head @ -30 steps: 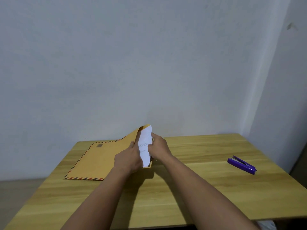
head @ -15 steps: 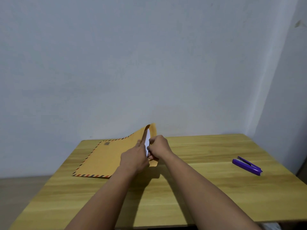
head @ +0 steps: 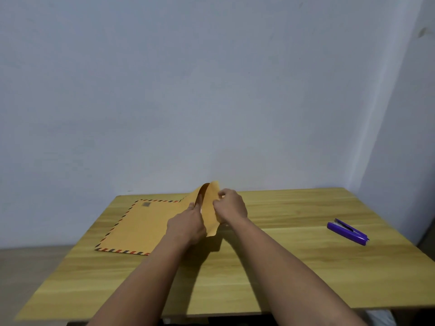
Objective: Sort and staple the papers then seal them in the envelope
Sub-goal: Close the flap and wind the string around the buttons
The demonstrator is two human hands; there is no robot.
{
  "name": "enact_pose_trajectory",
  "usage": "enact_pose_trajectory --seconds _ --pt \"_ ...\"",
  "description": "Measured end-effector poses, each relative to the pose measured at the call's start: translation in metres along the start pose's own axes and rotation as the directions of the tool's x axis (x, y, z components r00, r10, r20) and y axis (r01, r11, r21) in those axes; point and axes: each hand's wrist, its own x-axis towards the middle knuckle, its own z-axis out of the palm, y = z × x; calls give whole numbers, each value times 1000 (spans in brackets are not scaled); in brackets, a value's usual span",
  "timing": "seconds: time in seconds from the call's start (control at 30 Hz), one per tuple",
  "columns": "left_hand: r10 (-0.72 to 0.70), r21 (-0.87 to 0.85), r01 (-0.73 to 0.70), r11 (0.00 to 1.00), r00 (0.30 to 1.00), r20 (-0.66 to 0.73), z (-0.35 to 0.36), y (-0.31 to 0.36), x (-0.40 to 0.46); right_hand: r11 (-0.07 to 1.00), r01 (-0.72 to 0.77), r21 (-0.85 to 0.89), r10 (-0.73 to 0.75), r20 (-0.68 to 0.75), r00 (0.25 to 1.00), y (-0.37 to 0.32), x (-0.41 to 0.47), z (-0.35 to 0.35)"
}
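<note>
A large yellow envelope (head: 138, 227) with a red-and-blue striped border lies flat on the wooden table (head: 282, 267), its mouth to the right. Its flap (head: 210, 210) stands upright at that end. My left hand (head: 188, 223) holds the envelope's open edge just left of the flap. On the flap's right side my right hand (head: 231, 207) grips it with the fingers. The white papers are almost fully hidden inside; only a sliver shows between my hands. A purple stapler (head: 347, 231) lies far right on the table.
A plain grey wall rises right behind the table, with a corner at the right. The table's front edge runs across the bottom of the view, and the floor shows at the lower left.
The white papers, clearly sticking out of the envelope mouth a second ago, have slid inside. My right hand has shifted from the papers onto the upright flap.
</note>
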Motion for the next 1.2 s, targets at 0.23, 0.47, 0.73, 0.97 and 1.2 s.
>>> enact_pose_trajectory --seconds 0.23,0.47,0.73,0.97,1.2 --pt "109 -120 -110 987 994 -11 -7 30 -2 985 -127 118 93 258 962 23 -16 -28" --pt "153 -120 -165 979 983 -107 -10 16 1 984 -15 -176 83 388 918 29 -1 -85" --pt "66 -80 -80 994 985 -161 10 -9 48 824 268 -500 -169 233 958 14 73 -69" --pt "18 -41 -26 999 982 -186 48 -40 98 759 450 -471 -294 369 882 12 122 -18" --pt "128 -110 -166 980 948 -290 86 -54 99 635 551 -541 -277 507 816 38 118 -24"
